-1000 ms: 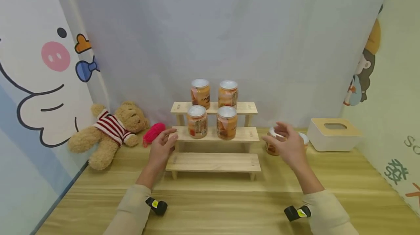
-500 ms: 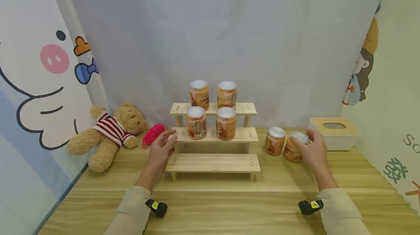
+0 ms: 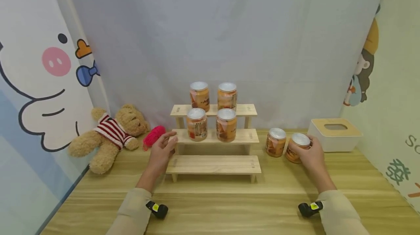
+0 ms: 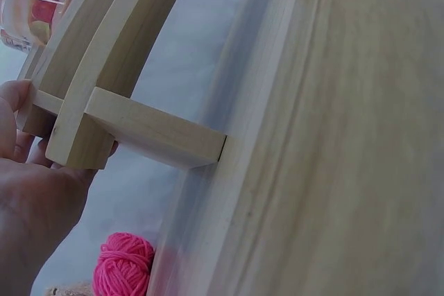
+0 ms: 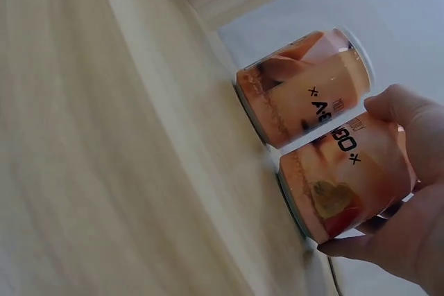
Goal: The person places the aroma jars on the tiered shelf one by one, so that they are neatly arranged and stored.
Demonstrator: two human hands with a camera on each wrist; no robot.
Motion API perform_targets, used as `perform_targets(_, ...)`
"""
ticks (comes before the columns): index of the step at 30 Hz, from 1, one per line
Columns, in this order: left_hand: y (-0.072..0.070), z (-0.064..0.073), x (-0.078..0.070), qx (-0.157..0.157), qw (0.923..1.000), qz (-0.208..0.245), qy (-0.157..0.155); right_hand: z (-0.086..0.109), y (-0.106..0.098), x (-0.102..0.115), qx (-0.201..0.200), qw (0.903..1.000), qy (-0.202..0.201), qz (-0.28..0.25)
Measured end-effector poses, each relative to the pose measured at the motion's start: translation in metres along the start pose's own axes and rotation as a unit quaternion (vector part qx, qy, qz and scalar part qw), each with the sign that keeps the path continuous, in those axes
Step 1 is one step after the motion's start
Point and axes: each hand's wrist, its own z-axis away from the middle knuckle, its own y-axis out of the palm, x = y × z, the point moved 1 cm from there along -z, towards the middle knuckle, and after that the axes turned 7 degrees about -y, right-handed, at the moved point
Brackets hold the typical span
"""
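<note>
My right hand (image 3: pixel 313 155) grips a can with an orange label and silver lid (image 3: pixel 299 142) around its side, thumb on the near left. The can stands upright on the table; in the right wrist view my fingers (image 5: pixel 354 247) curl about its far side. Close to its left stands a matching can (image 3: pixel 276 142). At the left end of the three-step wooden display rack (image 3: pixel 213 164), my left hand (image 3: pixel 160 155) holds the middle step, with the thumb (image 4: pixel 17 91) at its edge. Two cans (image 3: pixel 197 125) stand on the middle step and two more (image 3: pixel 199 96) on the top.
A white tissue box (image 3: pixel 334 133) with a wooden lid sits behind my right hand. Pink yarn (image 3: pixel 154 136) and a teddy bear (image 3: pixel 115 133) in a striped shirt lie left of the rack. A grey curtain (image 3: pixel 229 38) hangs behind the table (image 3: pixel 229 209).
My right hand has moved right, away from the nearer can, and now grips the outer one. The left hand has stayed at the rack's end.
</note>
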Motion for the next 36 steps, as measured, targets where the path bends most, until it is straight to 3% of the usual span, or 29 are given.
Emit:
perform_targets(5, 0.001, 0.000, 0.002, -0.006, 0.9999, 0.001, -0.010, 0.003, -0.005, 0.010, -0.031, 0.9995, -0.004, 0.005)
perform_targets(9, 0.000, -0.002, 0.004, -0.009, 0.9999, 0.002, -0.007, 0.004, -0.014, 0.035, -0.072, 0.9969, -0.033, 0.002)
perform_targets(12, -0.001, -0.003, 0.005, -0.008, 1.0000, 0.006, 0.001, 0.007, -0.018, 0.057, -0.074, 0.9953, -0.062, 0.002)
perform_targets(21, -0.001, -0.001, 0.001, -0.011, 0.9999, -0.003, -0.001, 0.031, 0.000, 0.114, 0.041, 0.9898, -0.125, -0.054)
perform_targets(28, 0.001, -0.002, 0.002, -0.016, 0.9999, 0.002, -0.001, 0.049, 0.035, 0.125, 0.126, 0.9782, -0.134, -0.096)
perform_targets(36, 0.000, -0.001, 0.000, -0.008, 0.9999, -0.012, -0.005, 0.069, 0.085, 0.137, 0.192, 0.9613, -0.166, -0.108)
